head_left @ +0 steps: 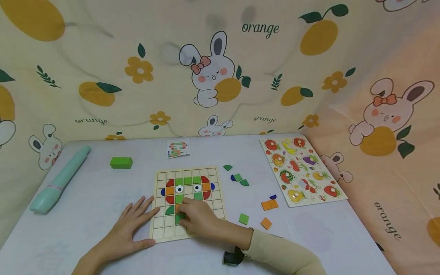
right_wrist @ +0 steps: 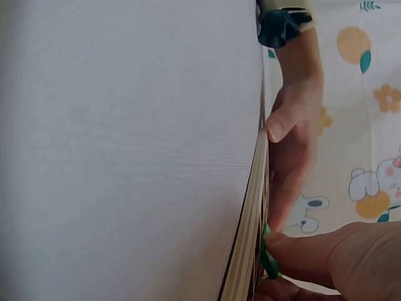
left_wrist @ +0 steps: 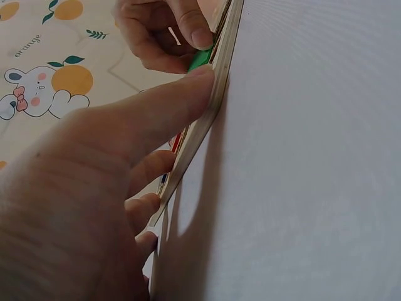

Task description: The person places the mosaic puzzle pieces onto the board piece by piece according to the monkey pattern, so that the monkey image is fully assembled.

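A wooden grid board lies in front of me, bearing a pattern of red, green, orange and blue tiles with two round eye pieces. My left hand has its fingers spread along the board's left side, fingertips at the frame and thumb at the lower left corner. Over the board's lower middle, my right hand pinches a green tile between thumb and fingers. Seen from the right wrist, that green tile stands slightly tilted at the board's surface. An orange tile is partly covered by the fingers.
Loose tiles lie right of the board, among them a green square and an orange square. Behind stand a pattern card and a green block. A fruit puzzle board lies right, a mint-green pouch left.
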A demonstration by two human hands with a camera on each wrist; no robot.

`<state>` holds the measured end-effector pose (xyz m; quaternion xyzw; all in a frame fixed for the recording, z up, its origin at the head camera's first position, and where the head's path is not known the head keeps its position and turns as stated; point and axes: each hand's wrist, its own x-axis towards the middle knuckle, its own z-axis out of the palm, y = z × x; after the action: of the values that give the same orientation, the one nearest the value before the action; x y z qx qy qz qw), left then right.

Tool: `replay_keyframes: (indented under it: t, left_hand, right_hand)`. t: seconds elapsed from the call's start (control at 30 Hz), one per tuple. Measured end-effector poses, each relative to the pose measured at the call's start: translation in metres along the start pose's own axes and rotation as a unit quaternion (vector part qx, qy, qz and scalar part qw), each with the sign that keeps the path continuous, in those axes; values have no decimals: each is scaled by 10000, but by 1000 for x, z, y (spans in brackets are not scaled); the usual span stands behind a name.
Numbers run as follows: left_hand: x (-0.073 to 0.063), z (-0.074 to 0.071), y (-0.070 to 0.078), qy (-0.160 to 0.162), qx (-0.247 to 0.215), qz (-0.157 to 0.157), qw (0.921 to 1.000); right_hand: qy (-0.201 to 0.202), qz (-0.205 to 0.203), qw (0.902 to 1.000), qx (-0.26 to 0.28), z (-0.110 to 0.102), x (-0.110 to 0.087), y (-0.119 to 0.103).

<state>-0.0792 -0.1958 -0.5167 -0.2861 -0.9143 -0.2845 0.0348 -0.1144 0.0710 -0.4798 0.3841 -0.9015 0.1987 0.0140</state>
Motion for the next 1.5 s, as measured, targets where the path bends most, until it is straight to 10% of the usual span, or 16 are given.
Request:
replay_keyframes:
  t: [0.53,0.93,1.5]
  left_hand:
    - [1,1,1,9,-111,-6,9999]
    - [0,0,1,-4,-33,-5,10000]
    - [2,-2,4,-103,-45,-184,9998]
  right_hand:
    - [211,17,9972,-721,-18,-8,-1]
    - [-1558,1598,9737,-454,-94,-81,55]
    - [-1558,2278,9611,-114,-87,-101,64]
